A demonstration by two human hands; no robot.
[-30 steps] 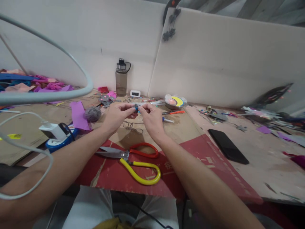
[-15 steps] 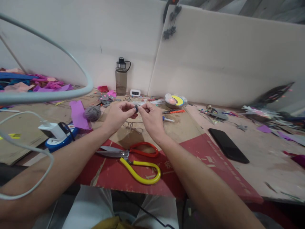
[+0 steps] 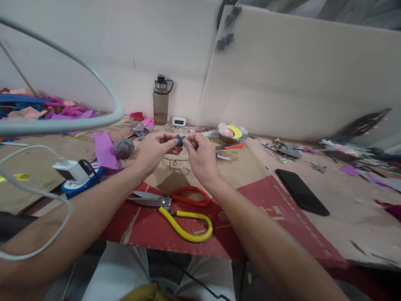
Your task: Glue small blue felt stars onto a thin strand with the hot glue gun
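Note:
Between my fingertips is a small dark blue-grey piece (image 3: 180,140), too small and covered to tell its kind. My left hand (image 3: 159,148) pinches it from the left, and my right hand (image 3: 200,154) grips it from the right. Both hands are raised over the brown cardboard. Beneath them a loose grey yarn strand (image 3: 175,166) lies in loops; whether it joins the piece I cannot tell. Left of my left hand sits a grey yarn ball (image 3: 123,148). Nearer to me, between my forearms, lie large scissors (image 3: 169,202) with one red and one yellow handle.
A water bottle (image 3: 161,102) and a small digital clock (image 3: 178,121) stand by the white board. Right of my hands are a bowl (image 3: 230,139), an orange-handled tool (image 3: 233,146) and a black phone (image 3: 301,192). On the left, a white charger (image 3: 72,171) and a looping cable (image 3: 67,209) crowd my forearm.
The piece between my fingertips has turned slightly, and more of its blue shows. Both hands stay in nearly the same place; the whole view has shifted slightly.

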